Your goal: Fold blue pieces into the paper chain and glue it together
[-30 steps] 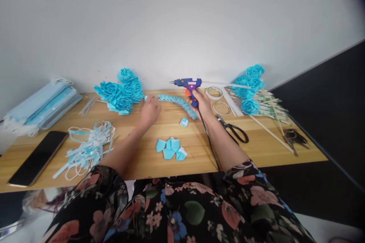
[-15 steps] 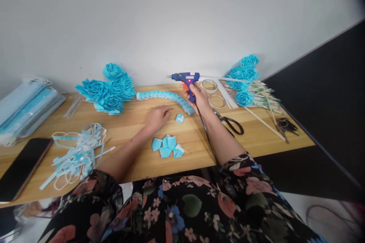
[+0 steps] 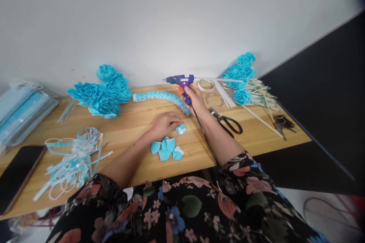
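Note:
A blue hot glue gun (image 3: pixel 180 80) with an orange trigger and a lit red light is gripped by its handle in my right hand (image 3: pixel 196 100). Its nozzle points left, and a long white glue stick runs out of the back. My left hand (image 3: pixel 167 126) is low over the wood, fingers loosely apart, the tips at the upper edge of a small folded light-blue piece (image 3: pixel 180 129). Just below that hand lies a cluster of folded blue petals (image 3: pixel 167 149). Behind both hands curves a long strip of overlapping folded blue pieces (image 3: pixel 158 95).
Blue paper-like roses stand in bunches at left (image 3: pixel 107 93) and right (image 3: pixel 242 72). Black-handled scissors (image 3: pixel 230 123), tape rolls (image 3: pixel 215 100), sticks (image 3: pixel 264 121) and keys (image 3: pixel 283 122) lie to the right. Cut strips and loops (image 3: pixel 75 159), a phone (image 3: pixel 21 174) and packaged masks (image 3: pixel 25 114) lie left.
My left hand has come right and nearer, to the small folded piece. The glue gun stays in my right hand. The whole view has shifted slightly.

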`<state>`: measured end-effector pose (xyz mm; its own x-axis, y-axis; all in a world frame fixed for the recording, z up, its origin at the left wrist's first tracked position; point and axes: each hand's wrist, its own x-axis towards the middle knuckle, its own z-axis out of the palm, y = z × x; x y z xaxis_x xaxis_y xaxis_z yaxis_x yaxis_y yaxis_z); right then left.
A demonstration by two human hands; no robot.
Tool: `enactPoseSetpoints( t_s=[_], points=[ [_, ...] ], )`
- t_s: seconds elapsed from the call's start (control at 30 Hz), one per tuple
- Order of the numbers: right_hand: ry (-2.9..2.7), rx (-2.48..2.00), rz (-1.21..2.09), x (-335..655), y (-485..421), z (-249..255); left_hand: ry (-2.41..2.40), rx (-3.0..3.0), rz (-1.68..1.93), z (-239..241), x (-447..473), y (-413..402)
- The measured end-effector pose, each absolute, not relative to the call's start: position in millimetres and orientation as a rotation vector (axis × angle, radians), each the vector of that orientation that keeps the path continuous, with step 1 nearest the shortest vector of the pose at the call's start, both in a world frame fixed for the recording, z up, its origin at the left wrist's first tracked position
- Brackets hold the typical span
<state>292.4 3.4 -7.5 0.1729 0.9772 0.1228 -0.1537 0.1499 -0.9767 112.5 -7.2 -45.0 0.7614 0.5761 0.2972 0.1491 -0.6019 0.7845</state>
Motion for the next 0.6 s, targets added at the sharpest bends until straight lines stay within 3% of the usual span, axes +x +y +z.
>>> enactPoseSetpoints(
  t_s=[0.6],
  points=[
    [-1.036, -1.045, 1.095, 293, 6, -20, 0.709, 1.908, 0.724, -52, 106, 4]
  ],
)
